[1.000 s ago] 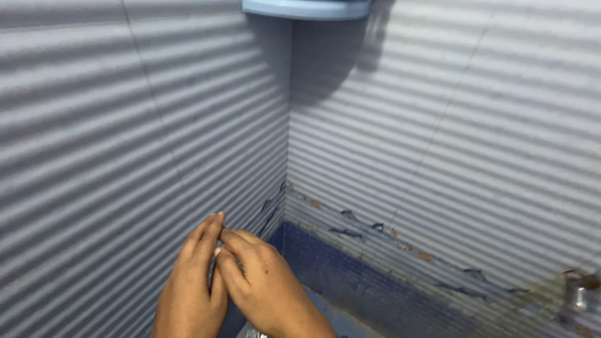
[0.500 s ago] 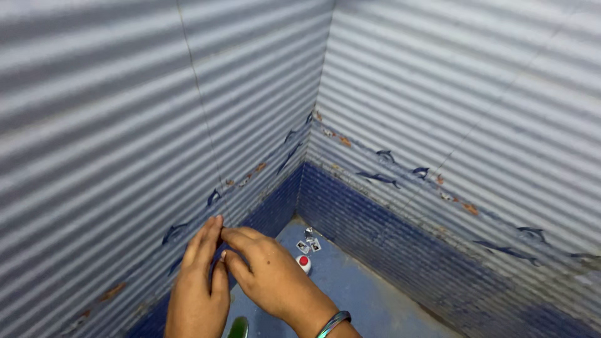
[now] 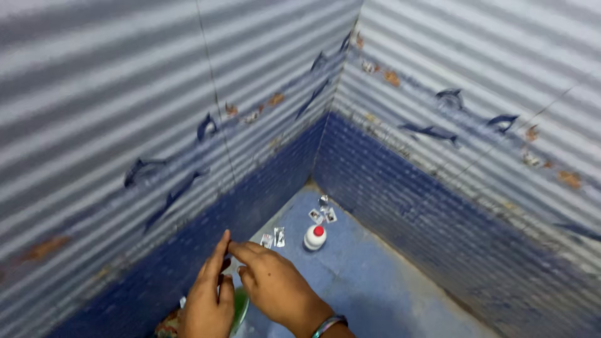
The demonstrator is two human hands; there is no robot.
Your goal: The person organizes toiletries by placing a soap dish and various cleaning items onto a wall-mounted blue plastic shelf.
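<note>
**Hands pinching a sachet in the corner**

Left hand (image 3: 210,300) and right hand (image 3: 275,289) meet fingertip to fingertip, both gripping a small sachet (image 3: 229,270). Bottle (image 3: 314,237) and loose packets (image 3: 273,237) sit on the blue floor (image 3: 375,281) just beyond

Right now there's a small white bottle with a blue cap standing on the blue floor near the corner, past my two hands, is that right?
Not quite: the cap is red, not blue. The head view shows the small white bottle standing on the blue floor near the corner, beyond the left hand and right hand, which meet fingertip to fingertip.
</note>
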